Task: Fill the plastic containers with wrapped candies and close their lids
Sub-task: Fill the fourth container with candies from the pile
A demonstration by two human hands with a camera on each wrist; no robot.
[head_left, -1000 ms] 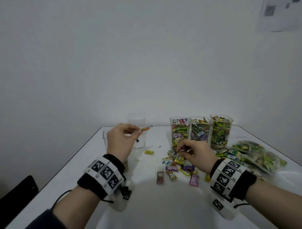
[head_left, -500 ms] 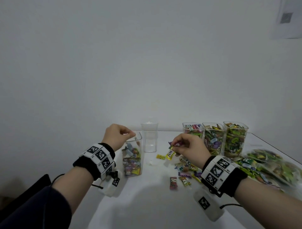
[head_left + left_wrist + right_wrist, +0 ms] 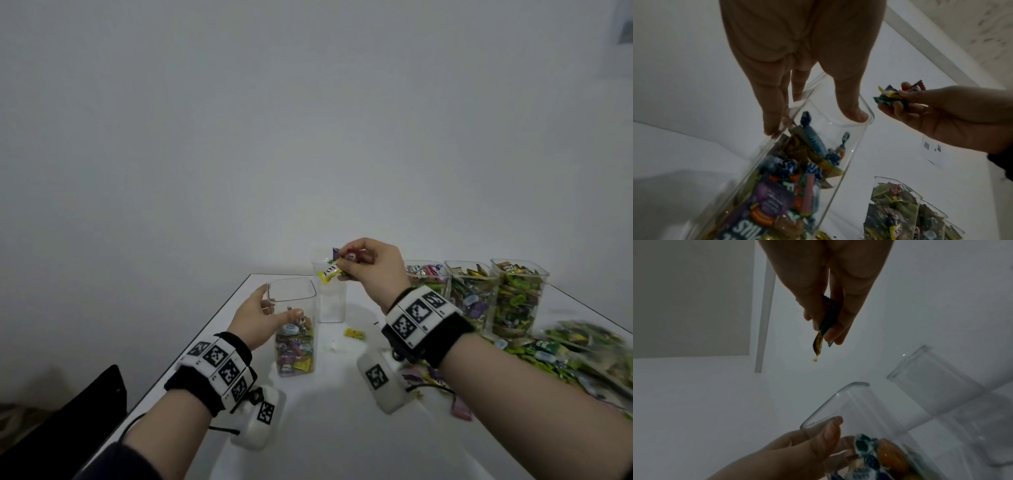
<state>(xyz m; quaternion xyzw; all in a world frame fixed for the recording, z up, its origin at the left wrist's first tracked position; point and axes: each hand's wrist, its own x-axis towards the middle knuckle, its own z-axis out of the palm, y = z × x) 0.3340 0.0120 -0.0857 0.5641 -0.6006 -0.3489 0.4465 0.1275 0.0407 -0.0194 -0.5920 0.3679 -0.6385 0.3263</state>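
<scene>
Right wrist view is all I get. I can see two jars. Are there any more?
Observer: Yes. The head view shows three full jars in a row at the right, none with a lid on.
Operator: How full is the near one?
Observer: Roughly half. The left hand grips that jar near its rim, and candies fill its lower part.
Operator: Are there candies left on the table?
Observer: Yes. A yellow candy lies near the empty jar, and a blurred heap sits by the right forearm.
</scene>
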